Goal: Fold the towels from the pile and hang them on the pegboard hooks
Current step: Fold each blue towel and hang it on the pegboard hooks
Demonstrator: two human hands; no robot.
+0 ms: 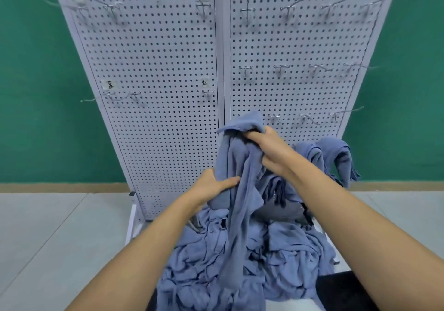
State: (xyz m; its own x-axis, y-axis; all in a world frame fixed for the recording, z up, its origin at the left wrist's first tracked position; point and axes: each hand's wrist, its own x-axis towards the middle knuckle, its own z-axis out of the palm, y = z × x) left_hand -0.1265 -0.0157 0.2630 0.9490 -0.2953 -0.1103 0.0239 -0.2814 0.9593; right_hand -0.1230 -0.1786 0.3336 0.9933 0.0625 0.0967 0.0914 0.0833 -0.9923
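Head view, single frame. Gripping one blue towel [231,159] with both hands, raised above the pile [216,262] at 6 o'clock in frame.

Right hand [266,152] fisted round the bunched top of the cloth, uppermost, close in front of the pegboard [156,70]. Left hand [213,183] lower, at 8 o'clock from the right, thumb across the front of a fold, fingers hidden behind it; read as a pinch.

Long axis of towel running 12 to 6 o'clock, rumpled and twisted, tail trailing down into the pile. Not yet folded.

Nearest bare hooks [274,118] at 12 to 1 o'clock from the right hand, just above it. Hung towels [336,157] at 3 o'clock, draped low on the board.

Judged: shaking-out step, early in the task, most of the stock unhung. Next move likely needing the hands spread apart along one short edge, to open the cloth flat before halving. Right hand nearer the hooks, so the better one for the hang. Risk: tail snagging and dragging other cloths up from the heap.
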